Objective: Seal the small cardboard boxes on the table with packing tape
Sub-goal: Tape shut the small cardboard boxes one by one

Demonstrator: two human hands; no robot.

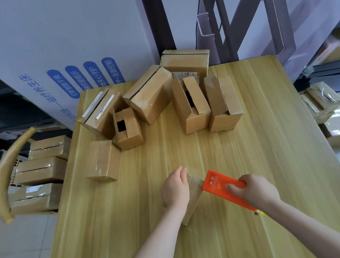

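Note:
A small cardboard box (194, 198) lies near the front middle of the wooden table (251, 140). My left hand (176, 188) rests on its left side and holds it down. My right hand (254, 191) grips an orange tape dispenser (220, 184), whose front end touches the box's top edge. Most of the box is hidden under my left hand and forearm. Several more cardboard boxes (150, 97) stand at the back of the table; two of them, a small box (126, 127) and a taller box (191, 103), have flaps standing open.
A closed box (102, 159) sits at the table's left edge. A wooden chair (5, 177) to the left carries stacked boxes (42, 171). A large printed carton (70, 44) leans behind the table. Shelving with parcels (320, 101) stands to the right.

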